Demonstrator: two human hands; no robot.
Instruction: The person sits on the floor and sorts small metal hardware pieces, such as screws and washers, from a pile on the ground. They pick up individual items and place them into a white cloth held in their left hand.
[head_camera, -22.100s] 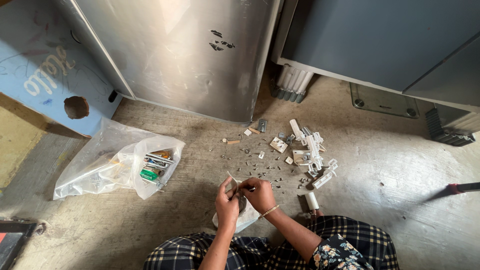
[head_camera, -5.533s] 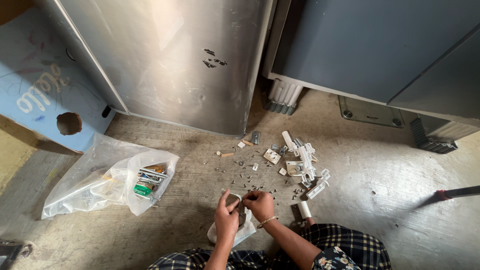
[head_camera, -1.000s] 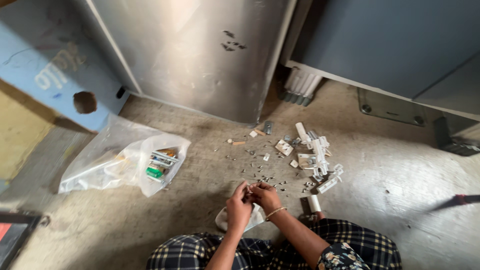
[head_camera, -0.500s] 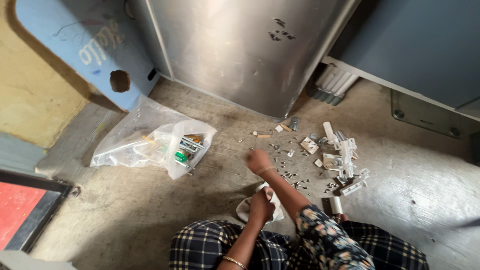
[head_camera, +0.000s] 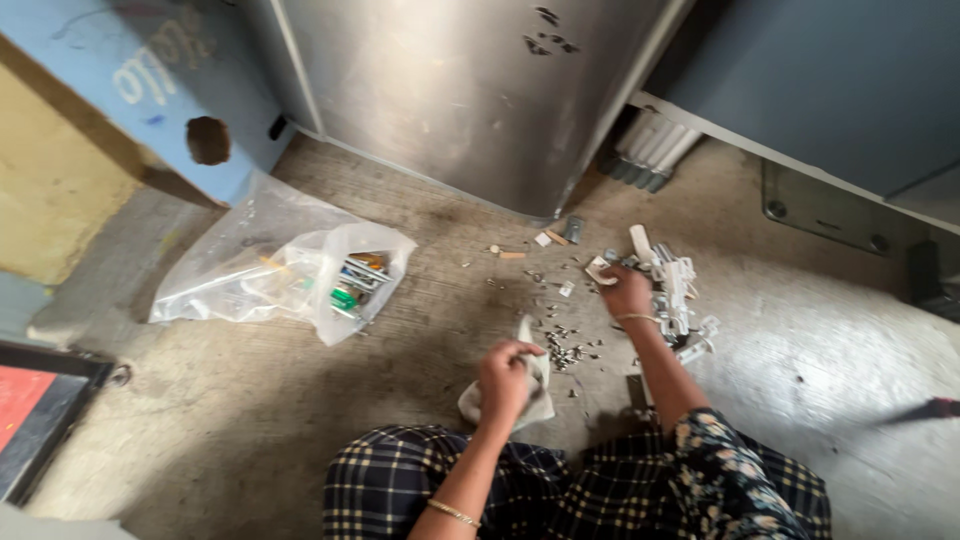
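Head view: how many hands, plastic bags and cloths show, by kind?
Hands: 2 (left hand on the white cloth, right hand at the pile of small parts)
Clear plastic bags: 1
White cloths: 1
Total: 4

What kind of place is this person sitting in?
Probably a workshop or storeroom: bare concrete floor, a metal cabinet, and small white parts with screws scattered near the right hand.

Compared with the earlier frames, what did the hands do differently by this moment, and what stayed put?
The hands have separated: earlier they worked together over something small near the lap. Now the right hand has reached forward to the pile of white plastic parts, while the left hand grips the small white cloth bag. The clear plastic bag of items and the scattered small metal screws lie as before.
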